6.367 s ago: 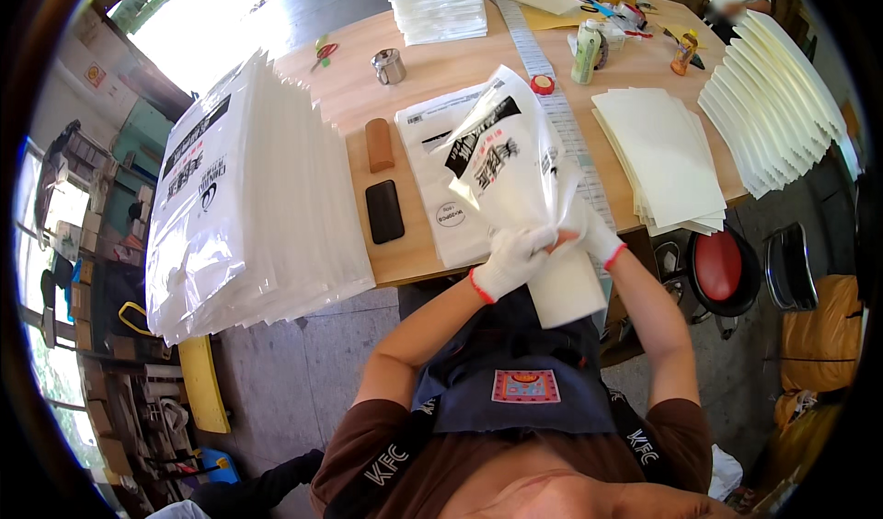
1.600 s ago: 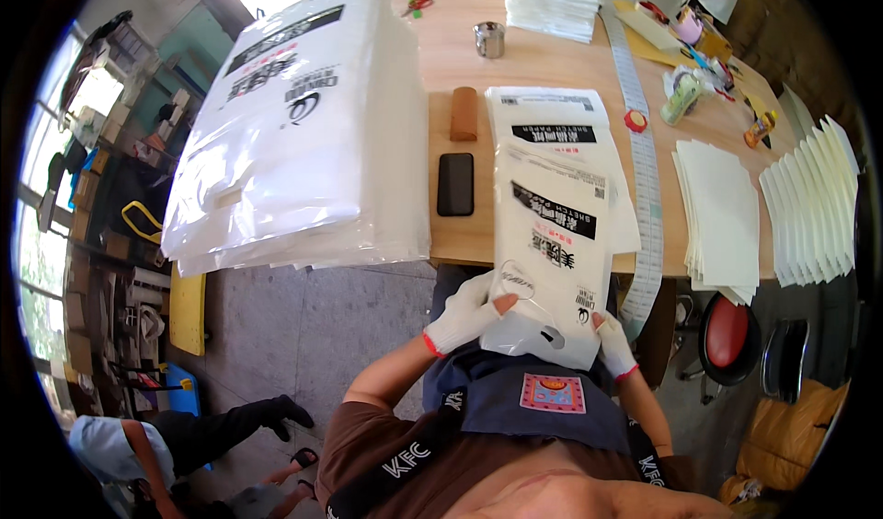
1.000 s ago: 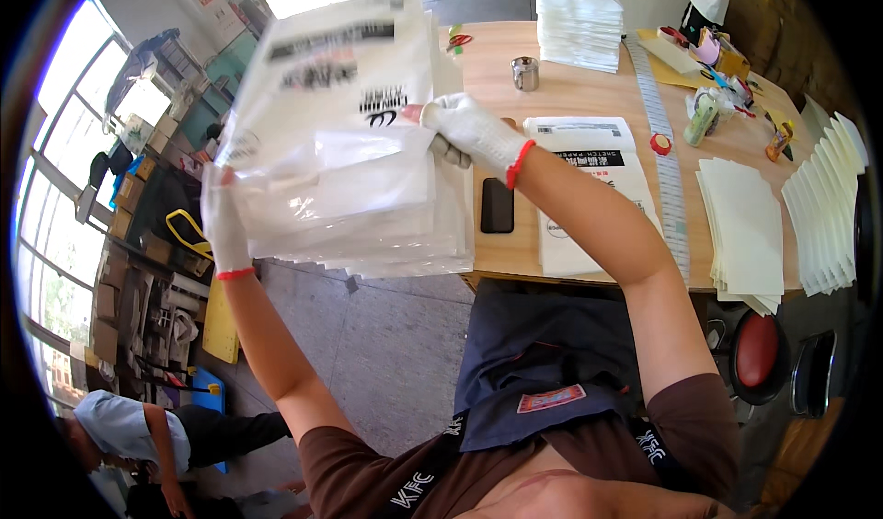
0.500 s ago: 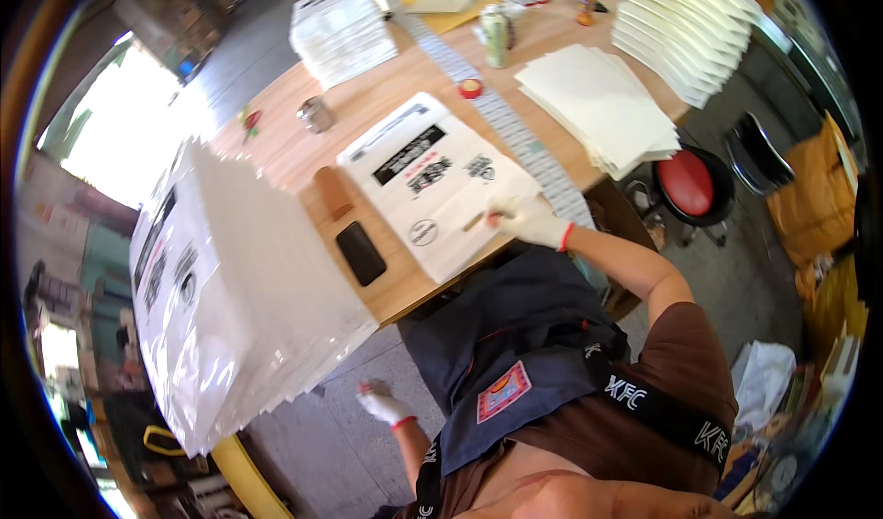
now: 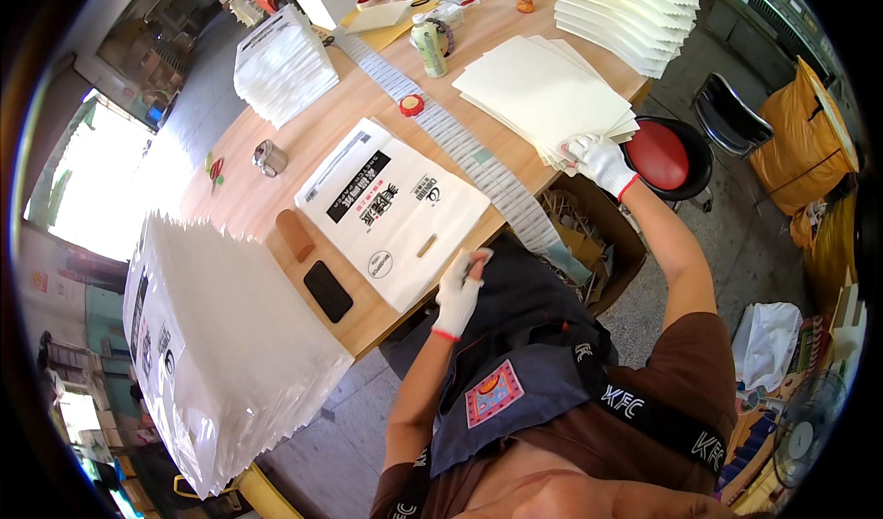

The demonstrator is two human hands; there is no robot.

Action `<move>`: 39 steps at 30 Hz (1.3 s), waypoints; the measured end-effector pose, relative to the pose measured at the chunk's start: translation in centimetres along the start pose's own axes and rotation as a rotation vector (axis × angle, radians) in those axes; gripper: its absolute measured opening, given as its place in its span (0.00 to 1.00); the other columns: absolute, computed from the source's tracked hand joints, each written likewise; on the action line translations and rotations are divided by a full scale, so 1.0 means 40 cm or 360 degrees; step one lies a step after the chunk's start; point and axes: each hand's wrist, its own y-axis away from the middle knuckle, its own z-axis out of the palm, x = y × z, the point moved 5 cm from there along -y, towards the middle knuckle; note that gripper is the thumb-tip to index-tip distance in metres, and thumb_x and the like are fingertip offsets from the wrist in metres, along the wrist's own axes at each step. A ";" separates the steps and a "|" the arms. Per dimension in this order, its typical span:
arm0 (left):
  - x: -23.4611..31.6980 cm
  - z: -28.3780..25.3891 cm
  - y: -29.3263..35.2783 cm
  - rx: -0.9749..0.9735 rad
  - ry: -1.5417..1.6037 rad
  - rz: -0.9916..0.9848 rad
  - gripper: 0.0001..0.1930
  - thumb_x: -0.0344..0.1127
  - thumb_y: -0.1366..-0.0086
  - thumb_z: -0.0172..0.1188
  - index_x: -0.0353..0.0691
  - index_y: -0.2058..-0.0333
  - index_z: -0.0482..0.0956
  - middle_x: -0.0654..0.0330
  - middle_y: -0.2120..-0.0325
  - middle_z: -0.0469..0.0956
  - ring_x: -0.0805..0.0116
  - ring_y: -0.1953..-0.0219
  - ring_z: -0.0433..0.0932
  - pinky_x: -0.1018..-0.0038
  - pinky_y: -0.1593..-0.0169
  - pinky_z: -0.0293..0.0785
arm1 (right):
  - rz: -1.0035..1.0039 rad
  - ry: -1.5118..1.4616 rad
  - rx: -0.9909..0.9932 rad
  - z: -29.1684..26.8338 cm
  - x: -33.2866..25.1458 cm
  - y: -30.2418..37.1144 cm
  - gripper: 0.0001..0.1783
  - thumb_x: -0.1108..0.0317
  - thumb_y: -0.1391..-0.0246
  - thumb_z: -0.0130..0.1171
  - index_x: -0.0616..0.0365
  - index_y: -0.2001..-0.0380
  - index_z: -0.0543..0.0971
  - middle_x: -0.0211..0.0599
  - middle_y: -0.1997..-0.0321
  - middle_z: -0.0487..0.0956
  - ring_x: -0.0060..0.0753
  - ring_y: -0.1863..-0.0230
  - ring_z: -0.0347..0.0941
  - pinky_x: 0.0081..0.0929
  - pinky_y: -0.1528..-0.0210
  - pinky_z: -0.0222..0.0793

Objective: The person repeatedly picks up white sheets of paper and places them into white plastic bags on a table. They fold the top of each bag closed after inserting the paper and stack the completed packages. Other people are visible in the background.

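Note:
A stack of white printed plastic bags lies flat on the table in front of me, with a small tan stick on it. My left hand, in a white glove with bare fingertips, hovers at the stack's near edge. Its fingers are loosely bent, with nothing visible in them. To the right, my gloved right hand has its fingers closed at the near corner of a pile of cream sheets. The underside of that grip is hidden.
Left stands a tall pile of clear-wrapped bags, beside a black phone and brown curved piece. A ruled strip crosses the wooden table, carrying a red tape roll. A carton and red stool stand right.
My right hand has left the tan stick on the bags and moved right to the cream sheets. My left hand has risen from below the table edge to the bags. The view has shifted.

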 end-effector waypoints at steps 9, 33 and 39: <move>0.003 0.240 -0.259 -0.0331 0.1586 -0.0777 0.31 0.48 0.33 0.53 0.31 0.39 0.59 0.49 0.46 0.72 0.60 0.52 0.76 0.68 0.49 0.74 | -0.0308 -0.0261 0.0345 -0.339 -0.257 -0.024 0.07 0.61 0.54 0.59 0.47 0.79 0.73 0.31 0.81 0.73 0.34 0.80 0.70 0.34 0.79 0.64; 0.101 0.091 -0.106 -0.0326 -0.0624 0.0348 0.28 0.35 0.46 0.68 0.42 0.46 0.71 0.54 0.46 0.71 0.56 0.47 0.71 0.67 0.43 0.66 | 0.1667 -0.2910 0.0229 0.001 -0.382 0.196 0.21 0.64 0.40 0.58 0.66 0.48 0.73 0.37 0.54 0.79 0.25 0.56 0.75 0.22 0.53 0.71; -0.075 -0.218 -0.123 0.0338 -0.1675 -0.0007 0.09 0.38 0.45 0.65 0.40 0.68 0.80 0.53 0.67 0.78 0.55 0.59 0.75 0.61 0.57 0.72 | 0.1123 -0.2857 -0.0151 -0.146 -0.352 0.113 0.22 0.63 0.41 0.59 0.66 0.49 0.73 0.37 0.54 0.79 0.22 0.56 0.74 0.22 0.55 0.71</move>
